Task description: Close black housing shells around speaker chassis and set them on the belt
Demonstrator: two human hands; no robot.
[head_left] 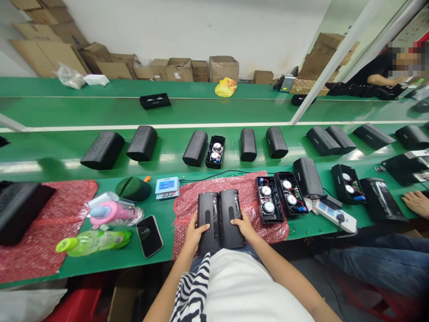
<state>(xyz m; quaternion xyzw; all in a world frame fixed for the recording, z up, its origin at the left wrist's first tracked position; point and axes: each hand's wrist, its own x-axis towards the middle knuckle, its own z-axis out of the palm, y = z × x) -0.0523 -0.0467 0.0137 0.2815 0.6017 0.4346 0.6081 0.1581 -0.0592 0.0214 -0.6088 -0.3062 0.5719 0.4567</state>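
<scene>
Two black speaker casings, a left one and a right one, stand side by side at the front edge of the bench. My left hand grips the outer side of the left casing, thumb across its face. Round the outer side of the right casing, my right hand is closed in the same way. Red bubble wrap lies beneath them. To the right are two opened speaker halves, the nearer and the farther, showing round silver drivers and red wires.
Left of me are a blue-screened meter, a phone, a green bottle and a pink-topped bottle. A power strip lies to the right, near a co-worker's hand. Several speakers line the green belt ahead.
</scene>
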